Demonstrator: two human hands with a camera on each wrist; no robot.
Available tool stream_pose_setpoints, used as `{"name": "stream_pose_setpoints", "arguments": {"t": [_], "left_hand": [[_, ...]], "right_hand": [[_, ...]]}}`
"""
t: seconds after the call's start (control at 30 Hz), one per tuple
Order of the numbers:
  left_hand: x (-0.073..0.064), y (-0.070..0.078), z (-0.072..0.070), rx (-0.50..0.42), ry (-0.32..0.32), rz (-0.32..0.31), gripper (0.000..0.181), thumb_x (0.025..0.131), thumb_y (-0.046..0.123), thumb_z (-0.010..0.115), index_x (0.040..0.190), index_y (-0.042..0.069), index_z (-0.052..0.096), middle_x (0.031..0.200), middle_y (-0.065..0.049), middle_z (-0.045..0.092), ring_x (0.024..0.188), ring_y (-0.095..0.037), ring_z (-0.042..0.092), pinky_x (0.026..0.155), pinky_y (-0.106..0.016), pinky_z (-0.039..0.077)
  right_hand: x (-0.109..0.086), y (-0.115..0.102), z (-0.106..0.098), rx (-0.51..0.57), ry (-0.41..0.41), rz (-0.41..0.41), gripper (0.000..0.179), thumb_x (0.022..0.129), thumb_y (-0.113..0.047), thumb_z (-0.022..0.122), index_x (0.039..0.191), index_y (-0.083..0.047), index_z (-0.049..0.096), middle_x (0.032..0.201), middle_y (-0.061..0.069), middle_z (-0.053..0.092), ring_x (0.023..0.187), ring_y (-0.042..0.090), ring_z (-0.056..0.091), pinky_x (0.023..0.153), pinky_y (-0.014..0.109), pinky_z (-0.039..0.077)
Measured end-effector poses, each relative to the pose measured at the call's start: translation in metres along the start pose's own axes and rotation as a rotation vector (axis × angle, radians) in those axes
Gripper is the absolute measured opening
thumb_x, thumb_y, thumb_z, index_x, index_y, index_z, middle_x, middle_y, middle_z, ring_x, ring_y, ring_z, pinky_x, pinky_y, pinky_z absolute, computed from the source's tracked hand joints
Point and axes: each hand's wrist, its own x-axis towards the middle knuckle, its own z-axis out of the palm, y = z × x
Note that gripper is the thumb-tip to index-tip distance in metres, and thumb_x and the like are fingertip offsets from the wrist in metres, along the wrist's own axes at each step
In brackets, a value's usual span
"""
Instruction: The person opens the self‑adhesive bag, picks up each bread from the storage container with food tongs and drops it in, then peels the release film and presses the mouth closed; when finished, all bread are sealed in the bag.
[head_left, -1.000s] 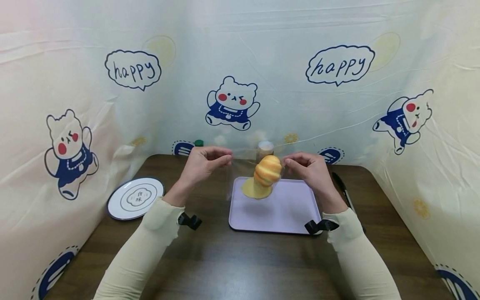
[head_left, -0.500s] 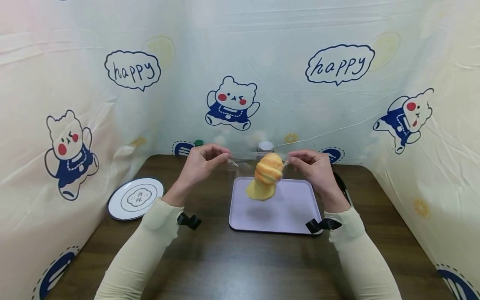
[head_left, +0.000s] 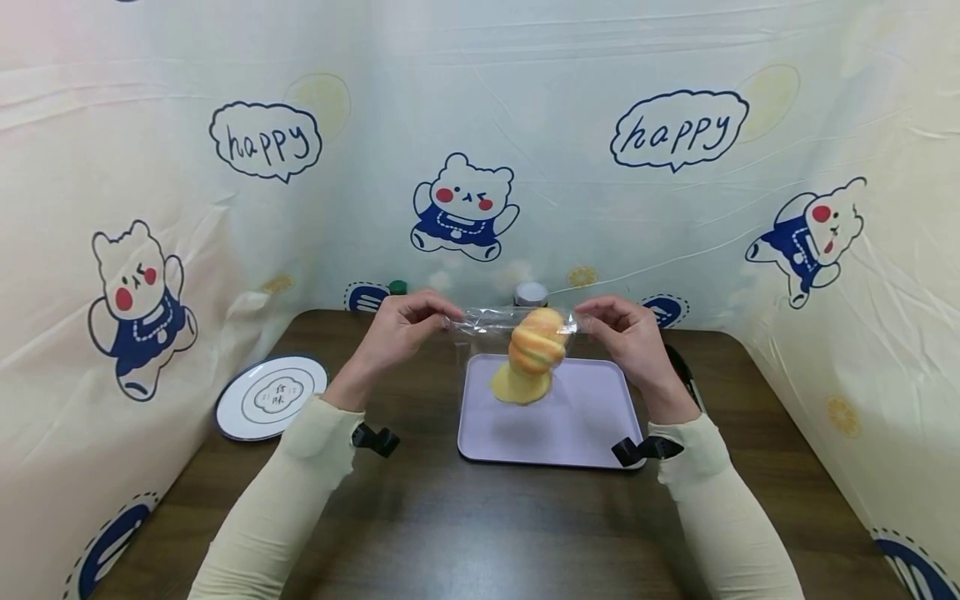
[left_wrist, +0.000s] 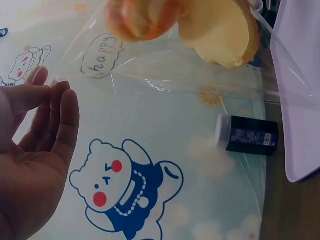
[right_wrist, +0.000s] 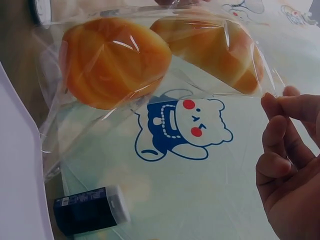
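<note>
A clear plastic bag hangs over the lilac tray, its top edge stretched in a shiny, wrinkled band between both hands. My left hand pinches the left end of that edge, thumb against fingertips. At the opposite end, my right hand pinches the right corner. Two golden bread pieces lie inside the bag: a ridged one and another piece beside it. A pale, flat cut face shows in the left wrist view.
Left of the arms lies a white plate with a dark rim. Behind the bag stands a dark bottle with a white lid. A green cap shows beyond the left hand. A dark handle lies beyond the right wrist, partly hidden.
The bag's top edge has become a brighter, wrinkled band between the hands. The left hand has shifted slightly left, the right slightly right. The bread has swung a little rightward.
</note>
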Motion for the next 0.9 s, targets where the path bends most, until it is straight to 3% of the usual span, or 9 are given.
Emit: {"name": "stream_pose_setpoints", "arguments": {"t": [0.17, 0.37, 0.53, 0.77, 0.9], "left_hand": [[-0.001, 0.0025, -0.0017, -0.014, -0.022, 0.039, 0.015, 0.097, 0.01, 0.063, 0.104, 0.008, 0.077, 0.104, -0.001, 0.071, 0.091, -0.022, 0.064, 0.081, -0.027, 0.059], [-0.0015, 0.0045, -0.0034, 0.003, -0.031, 0.041, 0.015, 0.097, 0.009, 0.064, 0.104, 0.008, 0.077, 0.103, -0.001, 0.071, 0.089, -0.02, 0.062, 0.077, -0.023, 0.056], [-0.002, 0.0058, -0.0033, 0.003, -0.03, 0.044, 0.018, 0.096, 0.01, 0.062, 0.104, 0.005, 0.077, 0.103, -0.002, 0.072, 0.089, -0.02, 0.06, 0.076, -0.024, 0.054], [-0.0007, 0.0048, -0.0016, 0.041, -0.006, -0.031, 0.019, 0.09, 0.028, 0.075, 0.104, 0.015, 0.078, 0.102, 0.0, 0.071, 0.087, -0.023, 0.059, 0.071, -0.022, 0.053], [-0.0007, 0.0035, -0.0029, 0.046, -0.027, -0.053, 0.02, 0.091, 0.027, 0.074, 0.108, 0.018, 0.077, 0.108, 0.0, 0.07, 0.091, -0.024, 0.06, 0.074, -0.022, 0.055]], "right_hand": [[-0.0004, -0.0003, -0.001, -0.011, -0.009, -0.039, 0.014, 0.092, 0.002, 0.065, 0.105, 0.007, 0.067, 0.086, -0.004, 0.068, 0.069, 0.012, 0.058, 0.063, 0.024, 0.052], [-0.0015, 0.0009, -0.0018, 0.003, -0.033, -0.086, 0.01, 0.092, 0.007, 0.062, 0.098, 0.005, 0.069, 0.089, -0.006, 0.069, 0.07, 0.01, 0.058, 0.064, 0.021, 0.052], [-0.0017, 0.0036, -0.0031, 0.072, -0.076, -0.109, 0.024, 0.09, 0.013, 0.059, 0.09, -0.005, 0.074, 0.092, 0.001, 0.069, 0.077, 0.012, 0.061, 0.067, 0.021, 0.053], [-0.0031, 0.0039, -0.006, 0.111, -0.14, -0.097, 0.022, 0.091, 0.009, 0.059, 0.093, -0.006, 0.076, 0.097, -0.001, 0.072, 0.088, 0.011, 0.064, 0.072, 0.023, 0.054], [-0.0043, 0.0035, -0.0076, 0.133, -0.173, -0.087, 0.014, 0.09, 0.003, 0.067, 0.095, -0.005, 0.077, 0.098, 0.003, 0.072, 0.089, 0.013, 0.067, 0.074, 0.021, 0.056]]}}
